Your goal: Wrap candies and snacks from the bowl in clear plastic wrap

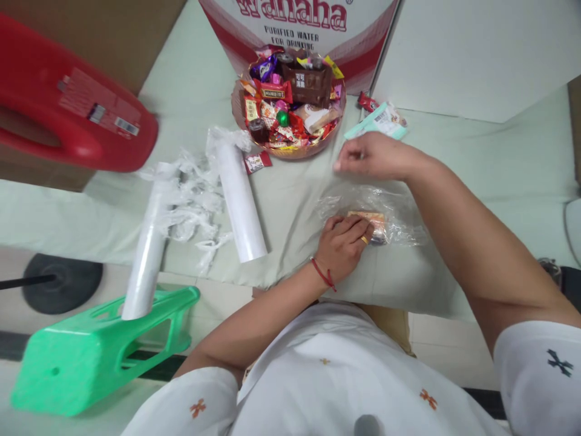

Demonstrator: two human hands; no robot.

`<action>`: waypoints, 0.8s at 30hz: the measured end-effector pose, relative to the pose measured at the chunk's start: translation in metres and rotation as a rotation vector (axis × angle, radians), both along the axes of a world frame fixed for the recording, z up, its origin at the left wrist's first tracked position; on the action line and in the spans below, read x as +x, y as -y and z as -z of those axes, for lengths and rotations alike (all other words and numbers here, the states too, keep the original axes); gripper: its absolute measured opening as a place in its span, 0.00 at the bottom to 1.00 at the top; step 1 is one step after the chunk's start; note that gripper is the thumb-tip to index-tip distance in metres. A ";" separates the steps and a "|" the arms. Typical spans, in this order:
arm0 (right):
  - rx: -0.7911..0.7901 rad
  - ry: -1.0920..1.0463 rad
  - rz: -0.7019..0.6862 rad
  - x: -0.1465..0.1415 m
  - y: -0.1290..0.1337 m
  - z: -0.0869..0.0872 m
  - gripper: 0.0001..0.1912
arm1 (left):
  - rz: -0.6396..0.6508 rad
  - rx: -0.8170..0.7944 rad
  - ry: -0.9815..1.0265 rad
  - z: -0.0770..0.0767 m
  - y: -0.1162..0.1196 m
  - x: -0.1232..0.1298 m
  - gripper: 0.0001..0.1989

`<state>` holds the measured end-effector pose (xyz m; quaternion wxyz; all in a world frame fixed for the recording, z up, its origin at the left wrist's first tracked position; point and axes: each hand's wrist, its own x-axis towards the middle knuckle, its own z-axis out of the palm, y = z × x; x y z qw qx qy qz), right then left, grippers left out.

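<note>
My left hand (345, 243), with a ring and a red cord bracelet, lies over a small orange-and-brown packaged snack (367, 216) on the table, fingers curled onto it. The snack lies on a clear plastic bag (403, 215) spread out around it. My right hand (374, 157) hovers above the bag's far edge, fingers curled and pressed together; whatever they may hold is too small to make out. Just beyond it is a mint-green packet (384, 121) beside a small red wrapped candy (367, 102).
A bowl (297, 151) heaped with wrapped candies stands before a red-and-white box (308, 36). To the left are two rolls of plastic bags (240, 206) (149, 248) with crumpled ends, and a red plastic container (104, 121). A green stool (68, 363) is below the table's edge.
</note>
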<state>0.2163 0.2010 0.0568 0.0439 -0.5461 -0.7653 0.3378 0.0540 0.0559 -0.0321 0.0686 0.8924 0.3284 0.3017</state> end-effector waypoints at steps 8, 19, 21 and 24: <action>-0.177 -0.130 -0.154 -0.019 -0.008 0.026 0.12 | 0.017 -0.019 0.034 0.003 0.000 0.000 0.12; -0.081 -0.099 -0.049 0.008 -0.006 0.011 0.17 | -0.006 -0.017 0.018 0.003 0.001 0.000 0.12; -0.153 -0.030 -0.156 0.015 -0.002 0.019 0.16 | -0.014 -0.001 0.023 0.003 0.001 0.001 0.12; -0.192 0.037 -0.263 0.029 -0.002 0.023 0.10 | -0.010 -0.005 0.017 0.002 0.001 0.001 0.13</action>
